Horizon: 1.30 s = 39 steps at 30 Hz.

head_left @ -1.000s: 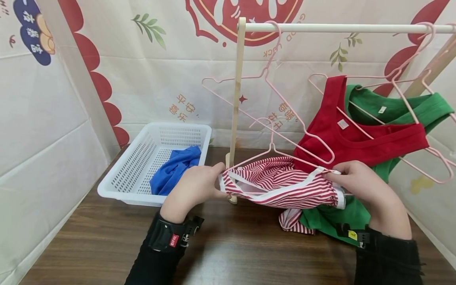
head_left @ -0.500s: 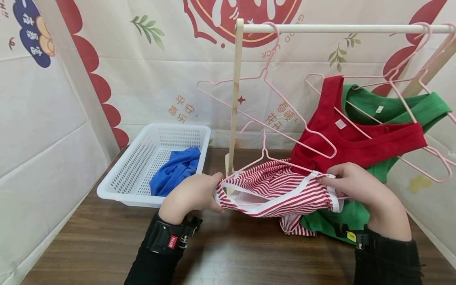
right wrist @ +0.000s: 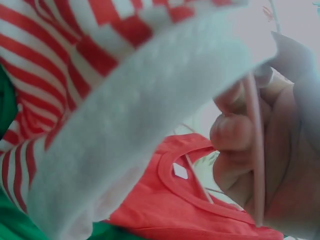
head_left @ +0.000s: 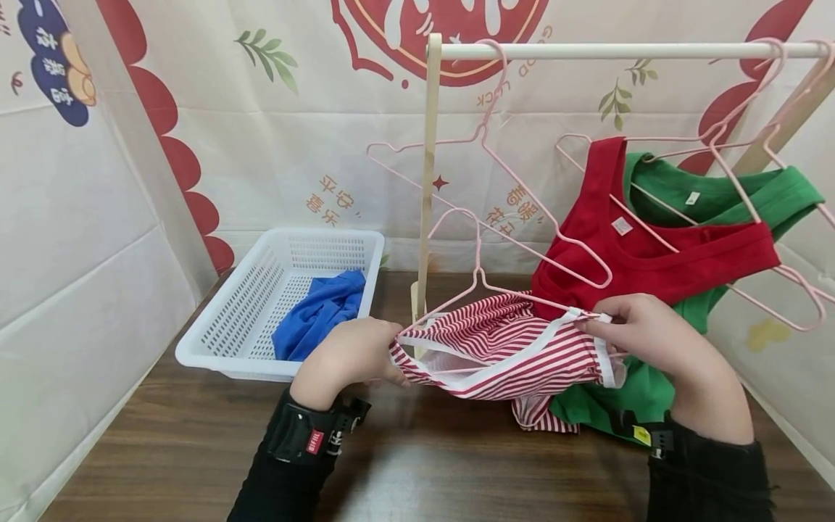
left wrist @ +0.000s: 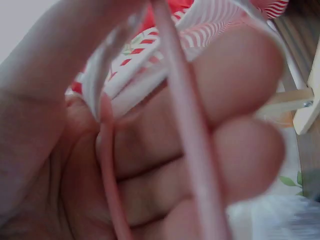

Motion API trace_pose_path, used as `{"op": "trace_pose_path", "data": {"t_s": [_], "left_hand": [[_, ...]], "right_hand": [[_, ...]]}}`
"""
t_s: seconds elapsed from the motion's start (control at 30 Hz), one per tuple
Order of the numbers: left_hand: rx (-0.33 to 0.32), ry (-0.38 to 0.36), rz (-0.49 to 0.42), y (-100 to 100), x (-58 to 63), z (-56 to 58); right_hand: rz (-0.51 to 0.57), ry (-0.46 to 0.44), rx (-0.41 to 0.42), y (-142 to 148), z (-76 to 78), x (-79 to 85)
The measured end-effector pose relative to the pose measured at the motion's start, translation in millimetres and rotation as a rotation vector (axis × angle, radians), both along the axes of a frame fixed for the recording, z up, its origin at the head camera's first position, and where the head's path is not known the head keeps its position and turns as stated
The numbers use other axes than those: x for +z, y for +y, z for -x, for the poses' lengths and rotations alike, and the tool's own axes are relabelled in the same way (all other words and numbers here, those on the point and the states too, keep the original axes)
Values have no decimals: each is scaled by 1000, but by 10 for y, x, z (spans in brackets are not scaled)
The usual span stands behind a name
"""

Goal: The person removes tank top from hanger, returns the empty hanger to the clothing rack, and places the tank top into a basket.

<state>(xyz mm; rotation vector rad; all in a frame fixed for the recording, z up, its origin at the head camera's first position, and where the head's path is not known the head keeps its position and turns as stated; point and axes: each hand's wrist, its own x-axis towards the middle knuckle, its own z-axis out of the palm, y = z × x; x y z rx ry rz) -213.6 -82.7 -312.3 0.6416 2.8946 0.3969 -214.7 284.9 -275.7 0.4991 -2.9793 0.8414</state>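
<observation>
A red-and-white striped tank top with white trim is stretched over a pink hanger, low above the table. My left hand grips the left end of both; in the left wrist view the fingers curl around the hanger wire. At the other end, my right hand pinches the top's strap with the hanger. The right wrist view shows the white trim close to that hand, with the hanger's wire across its palm. The hanger's hook points up, free of the rail.
Above runs a white rail on a wooden post. A bare pink hanger hangs there, right above the striped top. Red and green tank tops hang at right. A white basket holds blue cloth.
Both hands have shifted the striped top and hanger slightly left and closer to me. The hanger's hook has swung left and looks larger in view. Both hands keep their hold.
</observation>
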Motion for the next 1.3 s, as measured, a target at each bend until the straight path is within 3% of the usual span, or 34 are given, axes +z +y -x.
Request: {"op": "trace_pose_path", "data": {"t_s": [0.13,0.27,0.5,0.77,0.97,1.3], "left_hand": [[-21,86,2,-34,30,10],[-2,149,-51,-86,57,16],[35,263,-115,-167,118,7],[54,447,-174,-210,227,-33],[57,481,-178,-220,267,-80],[82,487,-199,-204,256,-81]], "right_hand": [[56,103,-10,4,-71,38],[128,181,-34,34,-125,57],[96,306,-12,74,-170,90],[156,411,-90,-20,-254,146],[159,518,-94,-76,-278,146],[124,530,-73,-210,-298,154]]}}
